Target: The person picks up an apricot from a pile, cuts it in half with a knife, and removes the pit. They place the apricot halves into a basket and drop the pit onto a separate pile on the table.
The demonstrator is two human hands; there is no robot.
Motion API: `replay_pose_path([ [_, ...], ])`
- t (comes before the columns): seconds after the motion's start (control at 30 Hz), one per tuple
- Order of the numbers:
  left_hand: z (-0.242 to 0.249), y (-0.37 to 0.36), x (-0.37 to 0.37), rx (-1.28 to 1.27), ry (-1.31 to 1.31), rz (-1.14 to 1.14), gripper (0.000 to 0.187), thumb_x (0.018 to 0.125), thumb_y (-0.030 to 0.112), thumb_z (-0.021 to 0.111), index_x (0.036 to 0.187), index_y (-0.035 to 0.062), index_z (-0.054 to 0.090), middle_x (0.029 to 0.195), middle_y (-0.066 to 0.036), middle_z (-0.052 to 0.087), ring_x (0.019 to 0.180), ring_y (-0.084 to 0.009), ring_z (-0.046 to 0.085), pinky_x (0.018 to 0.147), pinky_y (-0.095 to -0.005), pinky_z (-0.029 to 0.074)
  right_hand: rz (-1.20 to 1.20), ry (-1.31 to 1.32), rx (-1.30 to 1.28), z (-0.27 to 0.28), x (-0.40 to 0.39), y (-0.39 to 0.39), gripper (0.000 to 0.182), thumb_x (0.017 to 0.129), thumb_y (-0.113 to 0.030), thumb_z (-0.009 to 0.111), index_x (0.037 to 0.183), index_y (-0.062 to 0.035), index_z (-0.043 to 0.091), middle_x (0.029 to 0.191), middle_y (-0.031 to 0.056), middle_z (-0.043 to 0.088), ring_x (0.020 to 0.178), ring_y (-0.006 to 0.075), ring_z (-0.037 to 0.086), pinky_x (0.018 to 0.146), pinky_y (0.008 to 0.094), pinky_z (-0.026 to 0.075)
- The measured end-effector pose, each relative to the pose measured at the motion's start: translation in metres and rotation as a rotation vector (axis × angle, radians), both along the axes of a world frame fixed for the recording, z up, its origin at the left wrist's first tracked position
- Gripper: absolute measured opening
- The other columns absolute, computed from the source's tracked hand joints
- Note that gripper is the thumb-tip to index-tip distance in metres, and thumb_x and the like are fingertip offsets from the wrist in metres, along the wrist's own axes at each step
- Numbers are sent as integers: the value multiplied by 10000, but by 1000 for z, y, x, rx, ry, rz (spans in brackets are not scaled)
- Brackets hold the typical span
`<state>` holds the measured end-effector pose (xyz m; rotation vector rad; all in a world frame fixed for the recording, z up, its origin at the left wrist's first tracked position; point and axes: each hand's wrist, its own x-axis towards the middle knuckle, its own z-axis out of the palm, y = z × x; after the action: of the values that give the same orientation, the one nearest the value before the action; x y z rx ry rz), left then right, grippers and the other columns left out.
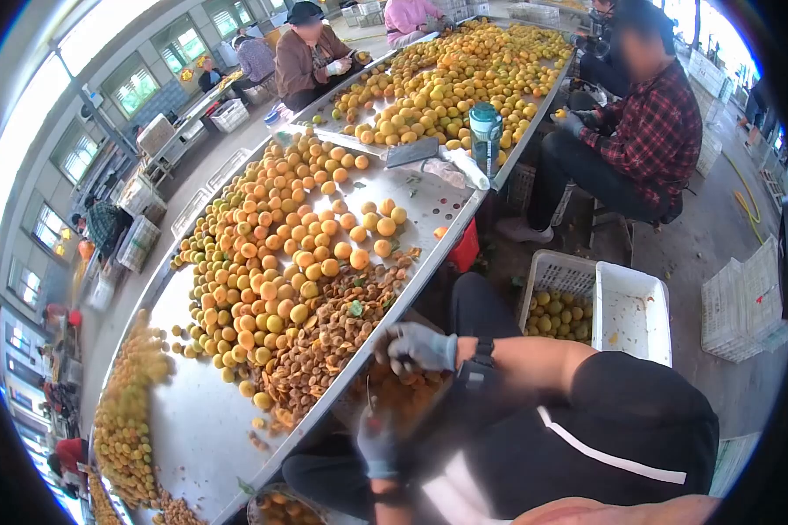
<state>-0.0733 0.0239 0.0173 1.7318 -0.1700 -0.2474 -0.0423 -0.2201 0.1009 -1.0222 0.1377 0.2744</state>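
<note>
My right hand [418, 348], in a grey glove, is just past the table's near edge with its fingers curled. Whatever it may hold is hidden. Below it my left hand [377, 446], also gloved, is closed around a small, thin, knife-like tool [369, 395] that points up toward the right hand. Under both hands lies a container of orange fruit pieces [420, 389], partly covered by my hands and legs. Beside them on the metal table is a heap of brown pits [324, 359], next to a large pile of whole apricots [271, 262].
A crate of greenish apricots [559, 313] and a white bin [632, 315] stand at my right. A bucket of fruit [284, 506] is at lower left. A teal bottle [485, 136] and dark phone [411, 153] lie farther along. Several people sit around the tables.
</note>
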Motion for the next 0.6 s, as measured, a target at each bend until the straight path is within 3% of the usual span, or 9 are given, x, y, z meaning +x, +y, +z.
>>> replay_pose_path([
  [0.07,-7,0,3,-25,40,9,325,910,67,614,1233,49,586,850,81,564,631,-4,431,554,-157,364,-151,-95,24,16,33,-9,272,819,40,431,1045,-47,556,882,49,600,605,102,589,462,211,438],
  [0.17,-15,0,6,-7,96,-17,315,908,70,617,1222,47,599,885,63,588,657,-13,467,575,-159,387,-316,-191,-20,13,79,-17,272,831,28,429,1057,-53,558,842,39,600,607,107,597,483,222,464],
  [0.2,-16,-3,7,62,-102,-44,307,904,67,619,1210,42,606,946,37,617,727,-32,520,639,-167,429,-393,-235,-86,-12,104,-19,287,844,-4,455,1108,-59,553,858,66,618,629,156,616,508,262,486],
  [0.27,-4,-5,5,85,-41,-69,302,900,69,625,1200,38,611,983,24,625,773,-43,536,684,-174,441,-455,-260,-140,-29,121,-21,310,857,-36,480,1158,-65,548,873,93,635,650,206,635,534,301,508],
  [0.33,-6,-4,2,64,143,-74,292,887,74,641,1175,32,623,1032,12,628,848,-58,552,760,-193,457,-227,-369,-1140,4,105,-32,359,888,-108,512,1243,-63,537,976,146,643,716,245,639,676,335,530],
  [0.37,-7,-4,2,72,157,-64,292,887,74,641,1175,32,623,1032,12,628,848,-58,552,760,-193,457,-211,-361,-1129,0,109,-39,359,888,-108,512,1243,-63,537,976,146,643,716,245,639,676,335,530],
  [0.43,-7,-5,2,128,115,-92,289,883,76,648,1168,35,626,1004,18,624,817,-52,544,723,-198,460,-367,-449,-1361,-8,119,-55,375,884,-207,547,1253,-138,551,957,185,645,807,378,626,700,438,513],
  [0.57,-6,-9,6,162,217,-124,260,879,106,644,1128,31,632,985,9,635,827,-73,559,725,-218,465,-510,-432,-1643,-17,158,-127,458,861,-182,541,1316,-159,493,998,163,647,873,344,636,787,428,504],
  [0.6,-4,-11,7,167,229,-117,260,879,106,644,1128,31,632,985,9,635,827,-73,559,725,-218,465,-424,-272,-1740,-18,169,-140,451,857,-177,536,1306,-167,501,1082,164,618,923,341,629,809,431,501],
])
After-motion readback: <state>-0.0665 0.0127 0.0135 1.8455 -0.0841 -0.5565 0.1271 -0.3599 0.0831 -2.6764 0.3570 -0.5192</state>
